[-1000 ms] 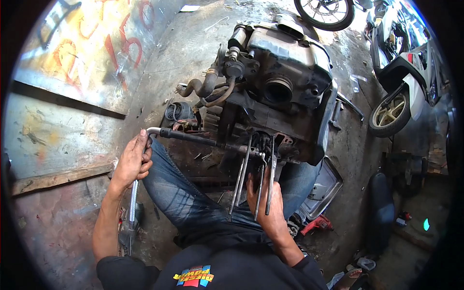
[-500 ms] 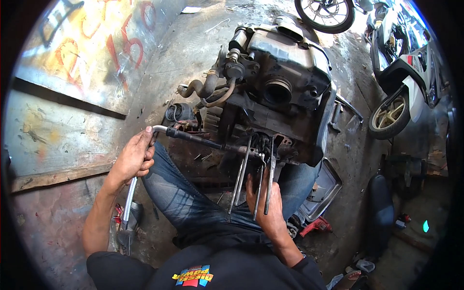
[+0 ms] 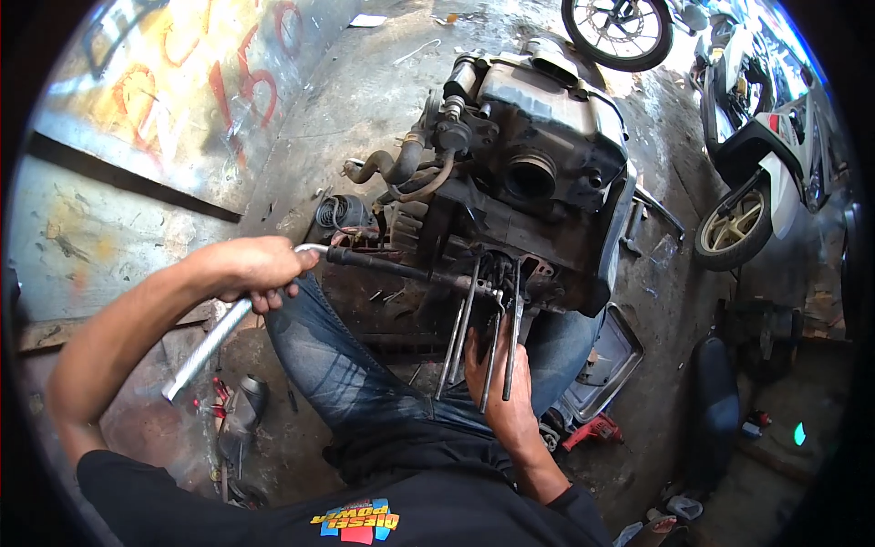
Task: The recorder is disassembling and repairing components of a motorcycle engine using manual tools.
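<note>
My left hand (image 3: 260,273) is closed around the silver L-shaped handle of a socket wrench (image 3: 205,353), near its bend. From that bend a dark extension bar (image 3: 383,265) runs right to the lower part of a dirty scooter engine (image 3: 547,100) standing between my legs. Several long metal studs (image 3: 493,360) stick out of the engine toward me. Behind them, my right hand (image 3: 512,390) reaches up against the engine's near side. Its thumb shows beside the studs, but the other fingers are mostly hidden, as is whatever they touch.
Beyond my right knee lie a metal tray (image 3: 612,360) and a red tool (image 3: 594,430). A white scooter (image 3: 766,155) and a separate wheel (image 3: 620,32) stand at the far right. Painted metal sheets (image 3: 118,237) line the left side. A dark seat (image 3: 714,401) lies at right.
My left hand has turned the wrench handle, its free end swinging outward to the left and up. My left elbow has moved out to the left. The right hand stays against the engine.
</note>
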Demonstrator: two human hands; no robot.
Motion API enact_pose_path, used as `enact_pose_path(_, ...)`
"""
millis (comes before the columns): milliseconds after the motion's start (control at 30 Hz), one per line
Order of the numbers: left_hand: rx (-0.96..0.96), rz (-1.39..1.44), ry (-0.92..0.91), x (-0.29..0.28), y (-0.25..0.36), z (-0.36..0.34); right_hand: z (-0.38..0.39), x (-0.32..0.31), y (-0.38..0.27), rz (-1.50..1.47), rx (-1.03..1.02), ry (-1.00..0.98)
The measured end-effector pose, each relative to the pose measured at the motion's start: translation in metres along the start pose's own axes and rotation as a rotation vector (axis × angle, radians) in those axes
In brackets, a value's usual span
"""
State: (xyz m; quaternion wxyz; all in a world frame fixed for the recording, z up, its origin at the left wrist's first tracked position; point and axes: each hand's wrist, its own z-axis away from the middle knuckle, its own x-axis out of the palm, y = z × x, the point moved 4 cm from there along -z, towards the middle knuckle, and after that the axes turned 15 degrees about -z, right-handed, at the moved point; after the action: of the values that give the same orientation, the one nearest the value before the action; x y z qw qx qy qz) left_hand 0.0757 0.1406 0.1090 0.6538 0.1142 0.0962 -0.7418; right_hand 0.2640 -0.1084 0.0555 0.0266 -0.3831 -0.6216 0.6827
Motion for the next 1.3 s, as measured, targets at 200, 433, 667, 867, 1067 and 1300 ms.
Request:
enact_pose_path(200,0.118,-0.223,0.541,0.006,-0.005,-0.012,-0.001,-0.004,-0.005,-0.049,-0.013,0.004)
enact_pose_path(433,0.076,-0.252,0.659,0.011,-0.004,-0.006,0.0,-0.002,0.009,-0.058,-0.087,-0.114)
enact_pose_path(667,0.108,0.093,0.42,0.021,-0.004,0.023,0.002,0.006,0.022,-0.125,-0.123,-0.149)
enact_pose_path(867,0.017,0.173,0.094,0.039,-0.01,0.106,0.0,-0.002,0.018,-0.154,-0.121,-0.156)
enact_pose_path(1067,-0.091,-0.034,0.21,0.026,-0.012,0.114,-0.004,0.002,0.027,-0.28,0.1,-0.271)
enact_pose_path(1300,0.084,0.083,0.265,0.005,-0.002,0.121,0.01,0.006,0.027,-0.096,-0.026,-0.256)
